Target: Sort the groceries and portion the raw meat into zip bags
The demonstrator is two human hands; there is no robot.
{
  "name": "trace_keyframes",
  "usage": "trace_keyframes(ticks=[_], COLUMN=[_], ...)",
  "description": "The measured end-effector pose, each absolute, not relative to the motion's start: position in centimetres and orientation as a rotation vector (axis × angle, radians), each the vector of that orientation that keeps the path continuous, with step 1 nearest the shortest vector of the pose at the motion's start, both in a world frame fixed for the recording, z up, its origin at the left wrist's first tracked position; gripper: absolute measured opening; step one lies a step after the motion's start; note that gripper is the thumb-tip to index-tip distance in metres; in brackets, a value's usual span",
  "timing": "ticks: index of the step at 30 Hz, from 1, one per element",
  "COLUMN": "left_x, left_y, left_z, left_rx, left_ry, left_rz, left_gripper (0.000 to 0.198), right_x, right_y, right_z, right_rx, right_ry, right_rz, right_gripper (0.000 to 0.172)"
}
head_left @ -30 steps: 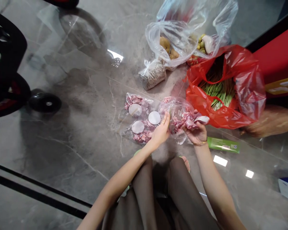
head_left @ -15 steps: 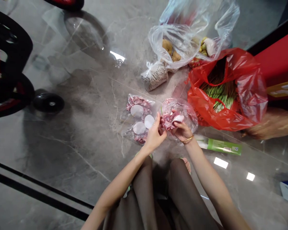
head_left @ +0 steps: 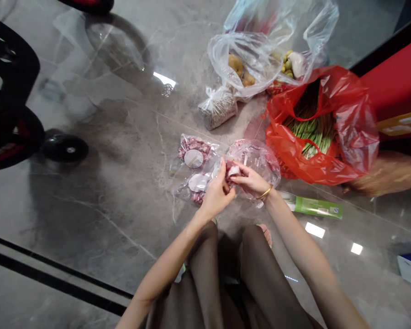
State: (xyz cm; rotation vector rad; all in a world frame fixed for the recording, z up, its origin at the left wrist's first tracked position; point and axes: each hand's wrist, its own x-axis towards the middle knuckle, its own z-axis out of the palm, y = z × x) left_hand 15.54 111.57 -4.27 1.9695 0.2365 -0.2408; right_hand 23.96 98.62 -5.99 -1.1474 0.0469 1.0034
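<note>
My left hand (head_left: 215, 194) and right hand (head_left: 250, 181) meet fingertip to fingertip, both pinched on the clear bag of meat (head_left: 256, 160) at its near left edge. The bag bulges away from my grip, forward and to the right, resting on the floor (head_left: 106, 192). My right hand lies nearer its bulk; my left sits between it and the flat labelled meat packs (head_left: 195, 160), touching them. Beyond stands the red bag of green beans (head_left: 349, 123).
</note>
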Motion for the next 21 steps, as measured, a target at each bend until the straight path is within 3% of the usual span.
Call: trace_keyframes(ticks=[2,9,11,14,16,18,21], left_x=[15.5,14.7,14.5,14.3,14.1,14.1,14.7], left_y=[111.5,111.8,112.7,114.8,116.2,117.3,117.5], left_z=[-4.2,-3.6,-3.0,-1.8,-0.9,-0.2,0.2], left_rx=[1.982,2.055,2.040,1.979,1.958,1.950,1.932], left_ry=[0.219,0.217,0.282,0.375,0.406,0.419,0.440], left_rz=[-0.226,-0.180,-0.202,-0.173,-0.099,-0.043,-0.080], left_gripper=[0.092,0.096,0.095,0.094,0.094,0.098,0.103], right_x=[23.7,23.6,24.1,25.3,26.4,27.3,27.5], right_y=[99.1,102.7,102.8,100.3,97.5,95.1,93.7], right_z=[-6.5,-5.6,-3.2,0.6,1.3,-0.2,-5.6], right_rx=[-1.335,-1.921,-1.934,-1.766,-1.786,-2.134,-2.636], right_ry=[-0.041,-0.470,-0.530,-0.679,-0.618,-0.500,-0.527], right_rz=[0.943,0.825,0.886,0.978,0.884,0.811,0.981], right_gripper=[0.062,0.064,0.059,0.038,0.032,0.028,0.030])
